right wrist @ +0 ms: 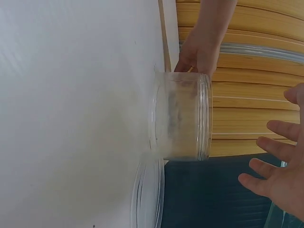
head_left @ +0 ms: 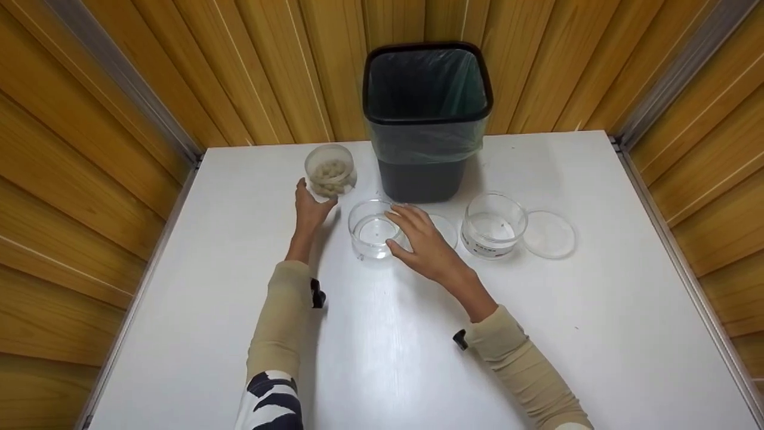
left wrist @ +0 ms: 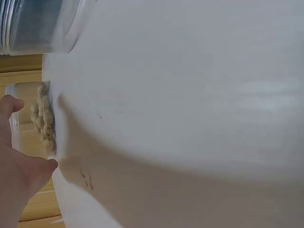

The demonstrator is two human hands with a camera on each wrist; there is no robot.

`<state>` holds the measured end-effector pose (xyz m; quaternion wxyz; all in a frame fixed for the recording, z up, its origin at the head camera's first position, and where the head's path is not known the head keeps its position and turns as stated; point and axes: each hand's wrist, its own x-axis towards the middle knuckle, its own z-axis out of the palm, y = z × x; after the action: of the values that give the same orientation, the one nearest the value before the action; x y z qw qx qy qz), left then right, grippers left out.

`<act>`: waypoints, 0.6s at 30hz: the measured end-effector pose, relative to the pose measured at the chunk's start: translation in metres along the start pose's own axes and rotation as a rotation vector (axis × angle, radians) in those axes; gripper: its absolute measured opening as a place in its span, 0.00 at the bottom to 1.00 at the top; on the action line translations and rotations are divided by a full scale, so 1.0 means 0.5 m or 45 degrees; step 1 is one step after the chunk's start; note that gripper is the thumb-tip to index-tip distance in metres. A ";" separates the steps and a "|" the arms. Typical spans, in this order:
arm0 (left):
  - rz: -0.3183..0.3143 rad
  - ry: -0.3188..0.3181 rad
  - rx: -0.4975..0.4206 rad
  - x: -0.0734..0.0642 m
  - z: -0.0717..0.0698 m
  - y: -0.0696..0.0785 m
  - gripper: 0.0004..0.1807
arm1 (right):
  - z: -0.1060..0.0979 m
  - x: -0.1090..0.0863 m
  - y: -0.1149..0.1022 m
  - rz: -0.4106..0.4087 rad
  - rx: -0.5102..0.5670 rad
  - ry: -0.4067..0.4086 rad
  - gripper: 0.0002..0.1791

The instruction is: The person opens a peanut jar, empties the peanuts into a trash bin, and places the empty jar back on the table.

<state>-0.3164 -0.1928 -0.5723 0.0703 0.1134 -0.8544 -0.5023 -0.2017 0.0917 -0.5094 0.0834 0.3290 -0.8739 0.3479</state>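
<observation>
A clear jar of peanuts in their shells stands at the back left of the table. My left hand is just in front of it, thumb and fingers spread apart; the left wrist view shows the fingers right by the jar's side. In the middle stands an empty clear jar without a lid. Over its right rim hovers my right hand, its fingers spread. The right wrist view has this empty jar in front of the hand, with nothing between the fingers.
A dark bin with a green liner stands at the back of the white table. Another empty jar with print on it is at the right. One clear lid lies beside that jar, another lid partly behind my right hand.
</observation>
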 end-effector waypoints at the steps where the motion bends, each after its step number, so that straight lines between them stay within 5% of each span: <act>1: 0.004 0.009 -0.016 0.004 0.004 0.001 0.54 | 0.002 0.003 0.000 -0.001 -0.002 -0.005 0.29; 10: 0.047 0.076 -0.192 0.032 0.028 0.012 0.56 | 0.025 0.039 -0.003 0.016 -0.005 -0.070 0.29; 18: -0.002 0.114 -0.206 0.042 0.047 0.011 0.61 | 0.040 0.058 -0.003 0.034 -0.004 -0.102 0.30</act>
<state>-0.3430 -0.1761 -0.5787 0.1168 0.1305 -0.8068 -0.5642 -0.2213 0.0626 -0.5128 0.0442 0.3310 -0.8813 0.3343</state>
